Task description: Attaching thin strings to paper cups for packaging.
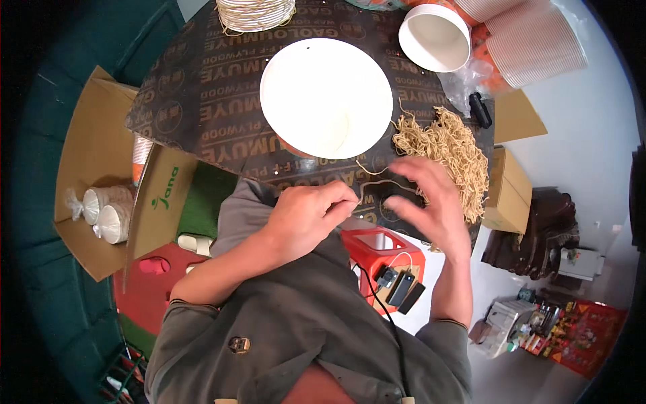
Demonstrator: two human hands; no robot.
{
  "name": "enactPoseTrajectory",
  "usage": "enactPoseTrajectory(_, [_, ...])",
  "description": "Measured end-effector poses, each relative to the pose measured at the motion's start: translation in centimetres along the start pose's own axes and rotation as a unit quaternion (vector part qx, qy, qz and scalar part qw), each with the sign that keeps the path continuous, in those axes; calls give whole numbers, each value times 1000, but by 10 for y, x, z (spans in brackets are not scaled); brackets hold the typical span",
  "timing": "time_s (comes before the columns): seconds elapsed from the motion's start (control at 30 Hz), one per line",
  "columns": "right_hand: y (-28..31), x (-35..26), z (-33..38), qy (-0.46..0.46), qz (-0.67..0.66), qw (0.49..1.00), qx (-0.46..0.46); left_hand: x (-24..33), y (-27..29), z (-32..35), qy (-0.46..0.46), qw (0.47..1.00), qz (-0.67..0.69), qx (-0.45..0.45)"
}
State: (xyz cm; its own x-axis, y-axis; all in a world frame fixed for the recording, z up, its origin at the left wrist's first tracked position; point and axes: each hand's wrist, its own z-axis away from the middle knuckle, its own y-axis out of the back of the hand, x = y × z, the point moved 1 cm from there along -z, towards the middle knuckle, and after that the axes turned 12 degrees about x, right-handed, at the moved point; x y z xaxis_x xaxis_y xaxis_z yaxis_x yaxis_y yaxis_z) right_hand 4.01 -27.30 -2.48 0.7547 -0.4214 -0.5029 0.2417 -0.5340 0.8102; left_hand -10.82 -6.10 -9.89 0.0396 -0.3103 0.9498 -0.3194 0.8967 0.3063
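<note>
My left hand (313,212) is closed in a pinch at the near edge of the dark table, and one end of a thin tan cord (385,181) meets its fingertips. From there the cord curves right, toward my right hand (434,202). That hand is open and slightly blurred, thumb and fingers apart, beside a tangled heap of tan cords (447,151). Just beyond my hands a large white paper bucket (323,87) lies with its round opening or base facing up; which one, I cannot tell. A loose cord end pokes out between the bucket and my right hand.
Nested paper buckets (538,47) and a single tipped bucket (434,38) occupy the far right, near a small black object (480,110). A stack with cords (256,13) stands far left. Below are an open carton (151,209) and a red stool (383,246) holding electronics.
</note>
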Motion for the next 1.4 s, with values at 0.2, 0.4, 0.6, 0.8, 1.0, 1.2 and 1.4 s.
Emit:
enactPoseTrajectory(0.2, [-59,-5,27,-15,-121,992,-4,-3,-5,0,-41,998,1,37])
enactPoseTrajectory(0.4, [-73,-6,47,-38,-200,976,73,0,3,12,9,1000,-6,-1])
enactPoseTrajectory(0.6, [-67,-24,59,-52,-202,974,88,-7,3,29,15,1000,14,15])
enactPoseTrajectory(0.8, [-66,-31,70,-115,-305,940,100,6,3,30,25,1000,-11,-9])
enactPoseTrajectory(1.0, [-64,-22,70,-66,-328,934,122,15,-2,26,84,990,99,-47])
enactPoseTrajectory(1.2, [-64,-20,58,-106,-318,932,140,16,-1,16,98,983,141,-56])
enactPoseTrajectory(1.4, [-64,-11,49,-135,-320,929,129,21,6,9,103,981,159,-31])
